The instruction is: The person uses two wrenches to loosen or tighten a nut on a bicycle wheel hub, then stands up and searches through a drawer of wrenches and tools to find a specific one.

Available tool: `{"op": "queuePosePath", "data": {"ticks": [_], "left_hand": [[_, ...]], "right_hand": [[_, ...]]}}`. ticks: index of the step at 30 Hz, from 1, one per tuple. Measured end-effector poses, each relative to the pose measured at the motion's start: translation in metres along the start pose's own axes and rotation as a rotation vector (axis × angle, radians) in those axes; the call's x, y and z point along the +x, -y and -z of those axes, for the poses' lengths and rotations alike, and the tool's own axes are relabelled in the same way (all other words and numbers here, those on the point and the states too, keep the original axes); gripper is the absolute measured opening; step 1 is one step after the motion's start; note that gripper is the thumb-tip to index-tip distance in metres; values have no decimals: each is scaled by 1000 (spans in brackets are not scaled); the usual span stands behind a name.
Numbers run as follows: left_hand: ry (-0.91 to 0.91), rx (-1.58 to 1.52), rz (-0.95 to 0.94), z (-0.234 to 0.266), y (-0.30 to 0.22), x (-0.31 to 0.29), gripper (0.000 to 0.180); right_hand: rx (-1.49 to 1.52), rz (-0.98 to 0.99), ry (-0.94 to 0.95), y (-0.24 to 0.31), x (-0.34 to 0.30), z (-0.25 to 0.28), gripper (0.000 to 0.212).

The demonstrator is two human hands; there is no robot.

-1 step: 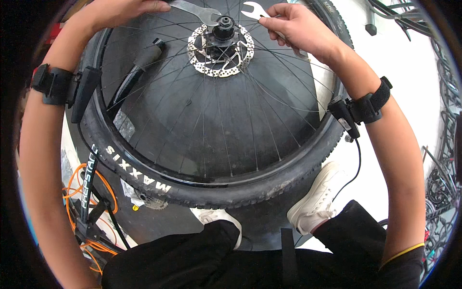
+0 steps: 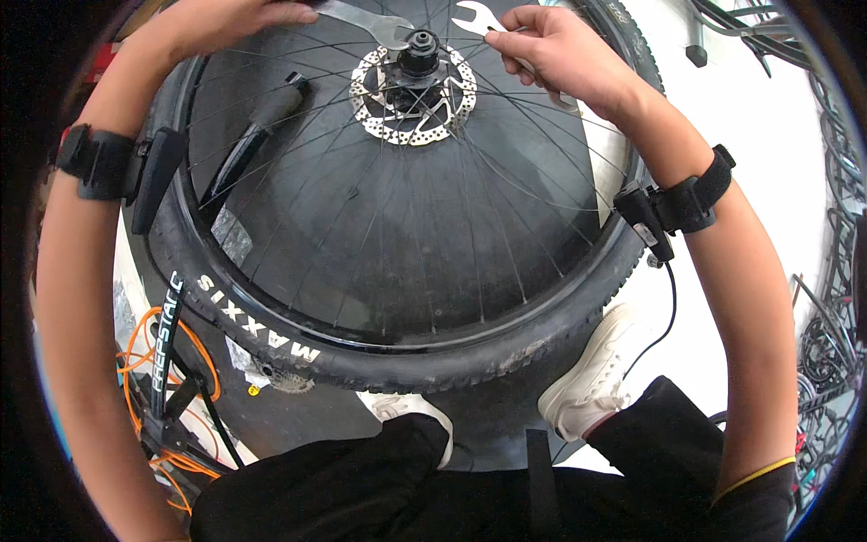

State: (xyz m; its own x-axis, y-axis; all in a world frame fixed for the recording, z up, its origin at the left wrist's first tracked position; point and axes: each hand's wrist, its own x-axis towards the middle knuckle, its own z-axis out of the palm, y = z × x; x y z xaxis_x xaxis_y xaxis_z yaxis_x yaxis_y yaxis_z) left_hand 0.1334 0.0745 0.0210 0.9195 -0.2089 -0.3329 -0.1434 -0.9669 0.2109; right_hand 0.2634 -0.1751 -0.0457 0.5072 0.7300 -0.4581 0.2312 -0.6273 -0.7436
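Observation:
A bicycle wheel with a black knobbly tyre (image 2: 406, 369) lies flat before me. From its middle rises the black hub (image 2: 419, 56), ringed by a silver, drilled brake disc (image 2: 364, 107). At the top edge, partly cut off, my left hand (image 2: 271, 14) is closed on a flat silver cone wrench (image 2: 361, 20). That wrench's jaw lies at the near-left side of the hub's end; whether it grips the flats I cannot tell. To the right of the hub, my right hand (image 2: 569, 56) pinches a second open-ended wrench (image 2: 476, 18), whose jaw is apart from the hub.
Beneath the spokes, a black padded tube (image 2: 266, 113) stands at the left. A cassette sprocket (image 2: 293, 381) sits below the tyre's lower left, near a black stand (image 2: 167, 352) and orange cable (image 2: 203, 348). My white shoes (image 2: 591, 375) are close to the tyre. Black hoses (image 2: 835, 298) line the right side.

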Motion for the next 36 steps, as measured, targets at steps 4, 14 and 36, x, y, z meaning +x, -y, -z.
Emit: {"op": "queuePosePath", "data": {"ticks": [4, 14, 36], "left_hand": [[20, -39, 43, -9, 9, -7, 25], [-5, 206, 130, 9, -42, -13, 26], [-121, 302, -383, 31, -56, 21, 22]], "right_hand": [[102, 112, 3, -8, 3, -1, 24], [75, 17, 66, -11, 6, 0, 23], [-7, 166, 36, -36, -11, 11, 33]]}}
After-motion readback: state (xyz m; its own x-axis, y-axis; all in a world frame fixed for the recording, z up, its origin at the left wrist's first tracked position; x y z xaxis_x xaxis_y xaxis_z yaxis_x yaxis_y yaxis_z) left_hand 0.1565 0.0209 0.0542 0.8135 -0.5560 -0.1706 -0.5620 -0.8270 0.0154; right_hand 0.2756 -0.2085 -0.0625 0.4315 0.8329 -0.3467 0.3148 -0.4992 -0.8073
